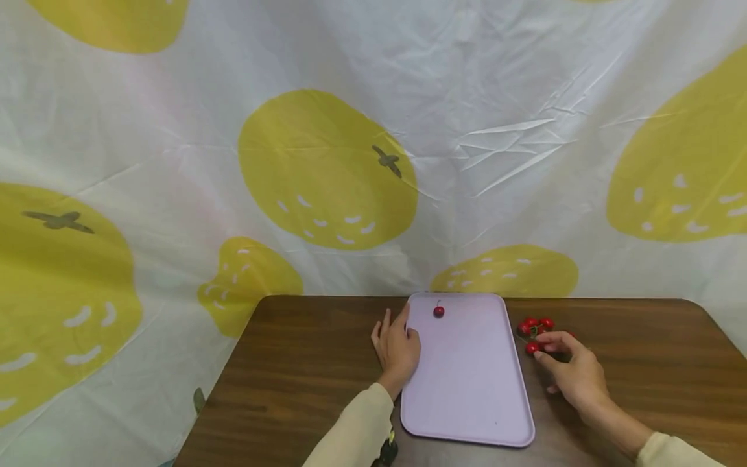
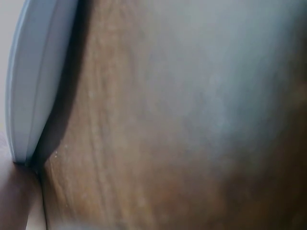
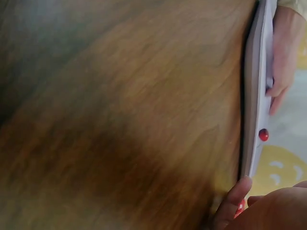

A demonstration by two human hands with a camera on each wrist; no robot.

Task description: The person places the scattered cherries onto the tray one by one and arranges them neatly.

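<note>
A pale lilac tray lies on the wooden table, with one red cherry near its far left corner. My left hand rests on the tray's left edge, fingers spread and fairly straight, thumb over the rim. To the right of the tray sits a small cluster of red cherries with green stems. There my right hand pinches a cherry between thumb and forefinger, at the near side of the cluster. The right wrist view shows its fingertips near a bit of red, mostly hidden by the hand.
The brown table extends to both sides of the tray. Behind its far edge hangs a white cloth printed with yellow fruit. A dark item with a yellow bit shows beside the left sleeve.
</note>
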